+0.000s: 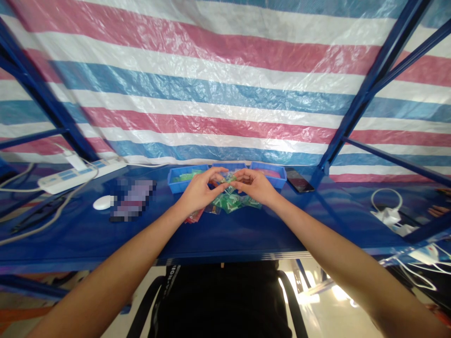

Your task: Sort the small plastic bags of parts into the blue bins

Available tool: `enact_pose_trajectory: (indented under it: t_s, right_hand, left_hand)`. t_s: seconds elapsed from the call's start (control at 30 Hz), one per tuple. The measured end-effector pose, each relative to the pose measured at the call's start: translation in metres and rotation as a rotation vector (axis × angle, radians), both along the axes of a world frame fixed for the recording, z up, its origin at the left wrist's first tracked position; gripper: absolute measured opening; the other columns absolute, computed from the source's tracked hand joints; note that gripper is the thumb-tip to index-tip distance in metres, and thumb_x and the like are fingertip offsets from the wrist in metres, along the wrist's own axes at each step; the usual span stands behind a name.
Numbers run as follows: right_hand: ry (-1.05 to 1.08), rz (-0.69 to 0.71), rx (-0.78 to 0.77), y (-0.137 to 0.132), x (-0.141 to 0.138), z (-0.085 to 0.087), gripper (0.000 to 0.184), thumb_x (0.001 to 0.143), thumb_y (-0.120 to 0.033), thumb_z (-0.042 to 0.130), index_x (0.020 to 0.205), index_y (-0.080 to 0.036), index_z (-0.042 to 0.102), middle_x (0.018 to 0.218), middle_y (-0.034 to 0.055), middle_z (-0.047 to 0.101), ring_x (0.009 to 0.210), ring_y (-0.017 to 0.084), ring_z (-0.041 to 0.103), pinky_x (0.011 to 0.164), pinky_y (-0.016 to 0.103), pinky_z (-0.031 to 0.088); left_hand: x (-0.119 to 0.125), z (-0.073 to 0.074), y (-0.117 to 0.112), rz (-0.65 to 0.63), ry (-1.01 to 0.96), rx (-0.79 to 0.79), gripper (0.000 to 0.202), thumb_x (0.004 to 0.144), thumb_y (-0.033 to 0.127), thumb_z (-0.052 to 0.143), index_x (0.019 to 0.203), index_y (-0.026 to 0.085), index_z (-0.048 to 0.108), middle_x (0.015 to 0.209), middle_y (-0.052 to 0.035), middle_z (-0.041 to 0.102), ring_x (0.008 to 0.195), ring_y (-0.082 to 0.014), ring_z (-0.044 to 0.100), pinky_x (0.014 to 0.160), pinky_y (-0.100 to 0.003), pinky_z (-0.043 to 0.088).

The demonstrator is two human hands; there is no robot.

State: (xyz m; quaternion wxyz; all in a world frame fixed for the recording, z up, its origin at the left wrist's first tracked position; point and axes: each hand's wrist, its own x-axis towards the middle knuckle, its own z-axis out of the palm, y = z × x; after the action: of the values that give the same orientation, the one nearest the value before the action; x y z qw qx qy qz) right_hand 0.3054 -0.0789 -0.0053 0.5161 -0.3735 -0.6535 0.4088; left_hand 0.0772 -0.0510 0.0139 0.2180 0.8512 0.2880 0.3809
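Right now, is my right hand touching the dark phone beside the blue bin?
Apart. The head view shows part of the blue bin between your right hand and the dark phone.

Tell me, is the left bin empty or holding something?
Holding something: green items show inside the bin; how full, I cannot tell.

Blue tabletop (229,239) across the frame's lower middle, white power strip (84,175) at left, rounded white object (102,203) and pixelated item (134,199) left of centre, three blue bins (179,187) and green and red packets (230,203) at centre, dark phone (300,180) centre-right, white charger (389,215) right.
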Motion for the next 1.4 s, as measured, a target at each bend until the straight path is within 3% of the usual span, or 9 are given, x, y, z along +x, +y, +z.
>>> enact_pose_trajectory:
  t_s: [0.33,0.53,0.73,0.87,0.97,1.13,1.23,1.33,1.4]
  right_hand:
    - [0.066,0.018,-0.042,0.001,0.002,-0.001,0.049,0.069,-0.046,0.095,0.106,-0.023,0.071,0.087,0.0009,0.078,0.072,0.016,0.07,0.064,0.027,0.055]
    - [0.081,0.03,-0.078,-0.001,-0.004,0.001,0.049,0.068,-0.046,0.095,0.104,-0.022,0.069,0.083,-0.0002,0.077,0.069,0.017,0.072,0.069,0.031,0.059]
    - [0.024,0.086,-0.021,0.0,-0.01,-0.009,0.042,0.073,-0.04,0.092,0.101,-0.021,0.068,0.082,-0.0013,0.074,0.074,0.015,0.071,0.075,0.03,0.058]
    - [0.023,0.1,-0.01,0.0,-0.011,-0.013,0.037,0.075,-0.036,0.09,0.1,-0.021,0.068,0.084,-0.0007,0.074,0.076,0.016,0.071,0.076,0.03,0.058]
    - [0.059,0.088,-0.042,0.0,-0.011,-0.009,0.04,0.073,-0.04,0.092,0.099,-0.022,0.068,0.083,-0.0008,0.074,0.076,0.017,0.072,0.075,0.032,0.06]
    - [0.183,0.052,-0.104,0.0,-0.007,-0.001,0.051,0.064,-0.047,0.097,0.098,-0.023,0.068,0.088,0.0,0.076,0.075,0.018,0.073,0.072,0.034,0.064]
    - [0.253,0.027,-0.111,0.002,-0.003,-0.002,0.05,0.064,-0.046,0.098,0.097,-0.023,0.069,0.088,-0.0001,0.077,0.078,0.018,0.073,0.076,0.034,0.065]
    - [0.296,0.033,-0.146,0.004,0.0,-0.004,0.051,0.064,-0.044,0.098,0.1,-0.022,0.069,0.09,0.001,0.078,0.079,0.017,0.074,0.076,0.034,0.064]
    - [0.306,0.034,-0.171,0.004,0.0,-0.004,0.053,0.065,-0.043,0.099,0.104,-0.021,0.069,0.089,0.0016,0.079,0.079,0.017,0.074,0.071,0.03,0.062]
  left_hand:
    - [0.003,0.001,-0.005,-0.02,-0.007,-0.023,0.041,0.097,0.042,0.067,0.134,0.025,0.067,0.112,-0.0067,0.077,0.091,-0.024,0.074,0.083,-0.038,0.061]
    - [0.005,0.0,-0.004,0.003,-0.031,-0.035,0.038,0.092,0.035,0.069,0.128,0.023,0.065,0.099,-0.0045,0.077,0.085,-0.0229,0.073,0.082,-0.038,0.06]
    - [0.007,-0.001,-0.008,0.039,-0.011,-0.013,0.037,0.084,0.027,0.071,0.12,0.024,0.061,0.09,0.0001,0.074,0.08,-0.0198,0.07,0.08,-0.035,0.056]
    - [0.008,-0.002,-0.009,0.062,0.002,-0.004,0.034,0.081,0.022,0.072,0.113,0.024,0.06,0.09,0.0003,0.073,0.081,-0.0192,0.07,0.08,-0.034,0.055]
    - [0.008,-0.004,-0.006,0.041,-0.005,-0.011,0.035,0.086,0.023,0.07,0.119,0.024,0.059,0.094,-0.001,0.074,0.083,-0.0199,0.071,0.081,-0.035,0.057]
    - [0.007,-0.002,-0.006,0.013,-0.04,0.082,0.039,0.095,0.033,0.067,0.132,0.024,0.058,0.123,-0.0102,0.071,0.111,-0.026,0.071,0.088,-0.039,0.06]
    - [0.005,0.003,-0.009,-0.012,0.036,0.25,0.05,0.093,0.034,0.073,0.14,0.026,0.059,0.143,-0.013,0.062,0.134,-0.0307,0.06,0.104,-0.045,0.057]
    - [0.002,0.007,-0.01,-0.003,0.08,0.361,0.053,0.092,0.033,0.076,0.142,0.027,0.061,0.15,-0.0129,0.057,0.144,-0.0322,0.051,0.121,-0.051,0.045]
    - [0.001,0.007,-0.009,0.023,0.085,0.407,0.049,0.093,0.03,0.075,0.14,0.027,0.064,0.153,-0.0126,0.054,0.146,-0.0324,0.05,0.121,-0.052,0.045]
